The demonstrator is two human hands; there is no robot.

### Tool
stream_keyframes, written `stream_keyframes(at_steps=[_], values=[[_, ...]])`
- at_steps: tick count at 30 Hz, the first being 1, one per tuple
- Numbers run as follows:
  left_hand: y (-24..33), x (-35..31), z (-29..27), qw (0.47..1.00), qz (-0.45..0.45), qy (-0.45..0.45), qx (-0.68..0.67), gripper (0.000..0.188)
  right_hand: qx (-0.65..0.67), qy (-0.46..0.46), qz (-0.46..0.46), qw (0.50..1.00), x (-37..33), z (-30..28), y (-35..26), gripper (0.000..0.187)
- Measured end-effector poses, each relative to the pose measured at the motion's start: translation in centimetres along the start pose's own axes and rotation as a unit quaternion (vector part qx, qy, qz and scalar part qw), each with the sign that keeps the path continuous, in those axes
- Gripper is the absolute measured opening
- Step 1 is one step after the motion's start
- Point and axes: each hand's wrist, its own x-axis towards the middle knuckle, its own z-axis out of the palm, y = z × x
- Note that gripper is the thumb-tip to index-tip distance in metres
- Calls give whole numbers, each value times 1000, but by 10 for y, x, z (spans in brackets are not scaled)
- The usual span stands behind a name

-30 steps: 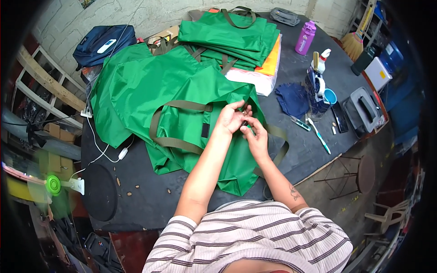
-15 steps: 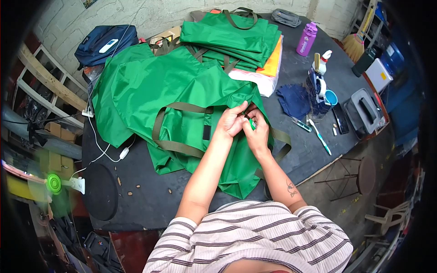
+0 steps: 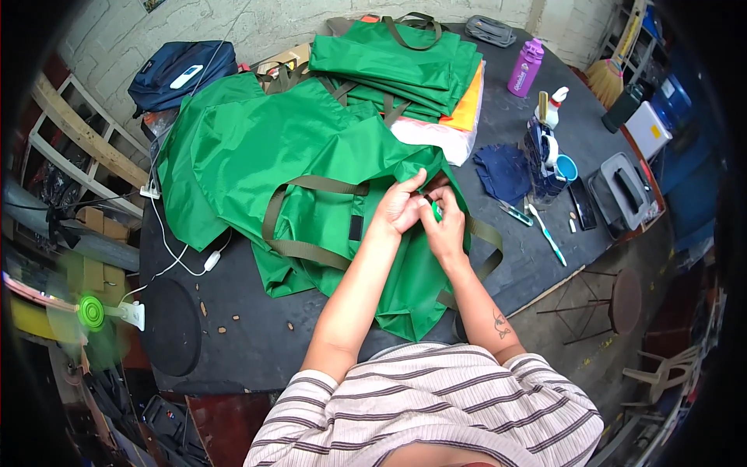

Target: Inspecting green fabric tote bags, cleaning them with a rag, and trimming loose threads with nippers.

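A green fabric bag [image 3: 296, 210] with olive webbing handles [image 3: 307, 251] lies spread over the table. My left hand [image 3: 399, 208] is closed on the green bag near its right edge, thumb pointing up and away. Right beside it, my right hand [image 3: 445, 232] is closed in a pinch, fingertips touching the left hand's fingers. A small green and dark bit shows between the right fingers; whether it is a tool or a fold of the bag I cannot tell. A black patch [image 3: 355, 227] sits on the bag, left of my left wrist.
Folded green bags [image 3: 397, 66] are stacked at the back. On the right are a purple bottle [image 3: 525, 68], navy cloth [image 3: 502, 171], thread snips [image 3: 516, 213], a toothbrush [image 3: 549, 237], a phone [image 3: 582, 202] and a grey case [image 3: 621, 191]. A green fan [image 3: 92, 313] spins at left.
Both hands have shifted very slightly to the right with the bag's edge. The right fingers have turned a little, and the bag's cloth by them has moved slightly.
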Motion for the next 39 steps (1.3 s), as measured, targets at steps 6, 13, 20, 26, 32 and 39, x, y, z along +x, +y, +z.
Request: stream_keyframes(at_steps=[6,13,20,26,32,39], values=[[33,-7,1,959,-93,229,136,105,20,-10,102,994,9,-12,18,31],[43,37,-14,960,-178,212,49,75,-92,-70,-12,993,-3,-2,2,28],[21,46,-13,947,-130,276,102,30,5,-38,7,999,1,6,5,28],[13,17,27,984,3,178,13,27,-53,74,-17,996,13,13,-1,25],[20,6,25,992,72,95,51,25,4,86,-61,994,21,21,-10,25],[25,13,-1,994,77,63,35,30,-8,64,-63,996,25,18,-22,24]])
